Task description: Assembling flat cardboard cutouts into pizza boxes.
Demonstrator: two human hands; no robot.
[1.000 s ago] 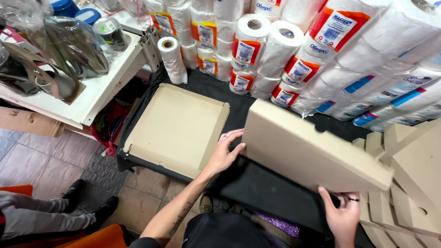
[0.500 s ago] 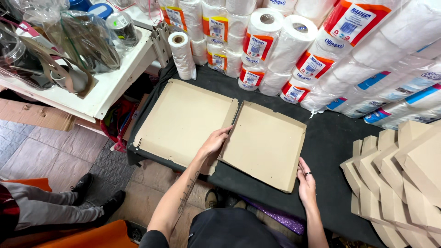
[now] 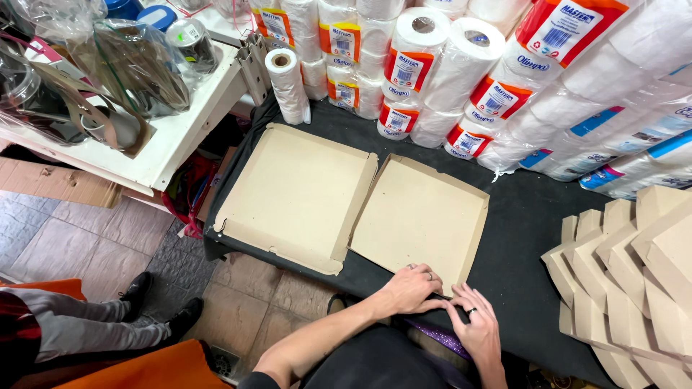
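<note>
Two flat brown cardboard box trays lie open side by side on a black-covered table. The left tray is the larger one, and the right tray sits beside it with its low walls up. My left hand rests palm down on the near edge of the right tray, fingers closed against the cardboard. My right hand lies next to it at the tray's near corner, fingertips touching the edge. Neither hand lifts anything.
A fanned stack of folded cardboard boxes fills the right side. Wrapped paper rolls are piled along the back. A white shelf with bagged goods stands at left. Another person's legs and shoes are on the tiled floor.
The cardboard I held up a second ago now lies flat as the right tray. Both my hands have come down to its near edge.
</note>
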